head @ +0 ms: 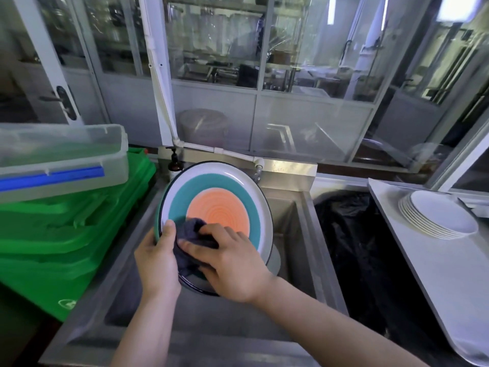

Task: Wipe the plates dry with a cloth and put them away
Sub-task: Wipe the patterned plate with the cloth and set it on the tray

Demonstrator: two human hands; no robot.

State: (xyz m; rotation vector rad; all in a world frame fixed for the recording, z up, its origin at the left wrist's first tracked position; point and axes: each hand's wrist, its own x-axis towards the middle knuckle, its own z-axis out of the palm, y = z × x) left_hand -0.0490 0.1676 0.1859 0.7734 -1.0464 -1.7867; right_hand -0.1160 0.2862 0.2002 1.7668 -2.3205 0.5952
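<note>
A round plate [211,186] with an orange centre, a teal ring and a white rim stands tilted over the steel sink [299,234]. My left hand [157,260] grips the plate's lower left edge, thumb on its face. My right hand [230,263] presses a dark grey cloth [193,230] against the plate's lower part, fingers curled over the cloth. A stack of white plates [439,215] lies on the white counter [436,260] at the right. Under the held plate, another dish's pale edge [275,260] shows.
Green crates [66,234] with a clear lidded box [60,157] on top stand at the left. A soap pump bottle [175,162] and a white tap [258,165] sit behind the sink. A bin lined with a black bag [357,247] is between sink and counter.
</note>
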